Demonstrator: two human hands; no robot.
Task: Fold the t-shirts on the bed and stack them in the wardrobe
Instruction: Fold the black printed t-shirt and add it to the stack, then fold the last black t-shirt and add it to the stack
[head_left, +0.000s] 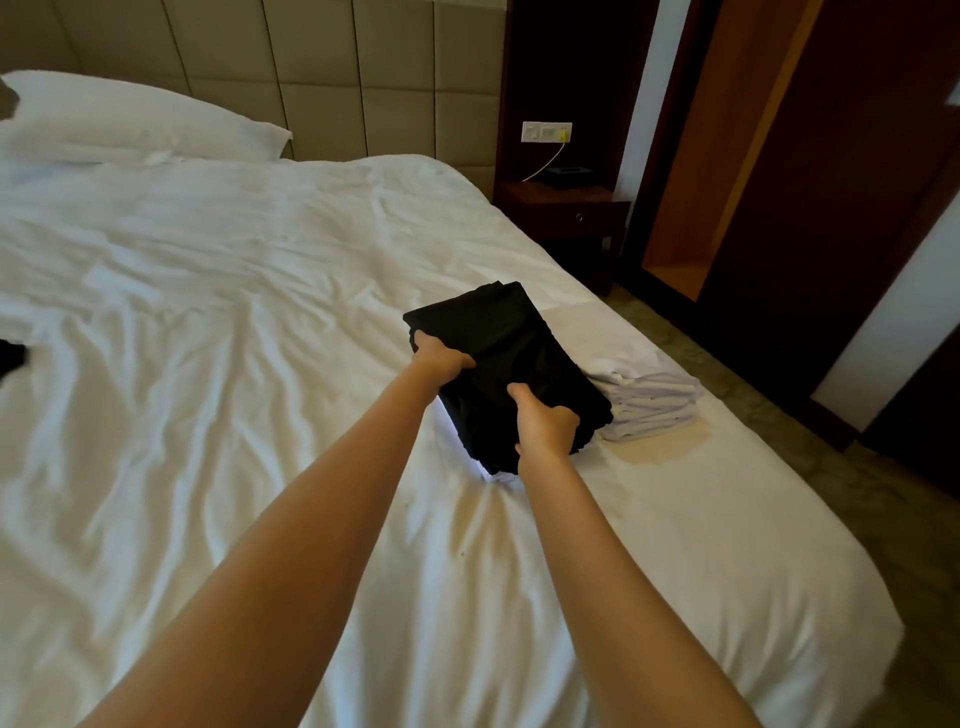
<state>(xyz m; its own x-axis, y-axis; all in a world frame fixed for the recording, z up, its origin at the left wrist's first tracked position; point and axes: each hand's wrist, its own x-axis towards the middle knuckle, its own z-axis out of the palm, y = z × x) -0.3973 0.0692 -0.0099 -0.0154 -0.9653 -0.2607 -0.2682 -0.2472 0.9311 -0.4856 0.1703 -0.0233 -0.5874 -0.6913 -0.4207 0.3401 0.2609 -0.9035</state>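
Hands on black stack, right side of bed

We see a bed (208, 312) with a rumpled white sheet, a pillow (130, 119) and a padded headboard (337, 78) at the far end. A dark nightstand (566, 208) and a wardrobe (691, 182) stand to the right, across a strip of floor (779, 415). The black stack (509, 343) of folded t-shirts lies near the bed's right edge, touching a white stack (649, 400) that sits closer to that edge. To the left, the sheet is wide and open. The black stack's long axis runs away from us, with the far end leaning left toward the headboard. The left hand (441, 358) grips its left edge and the right hand (545, 426) its near edge, thumbs on top and fingers curled under.
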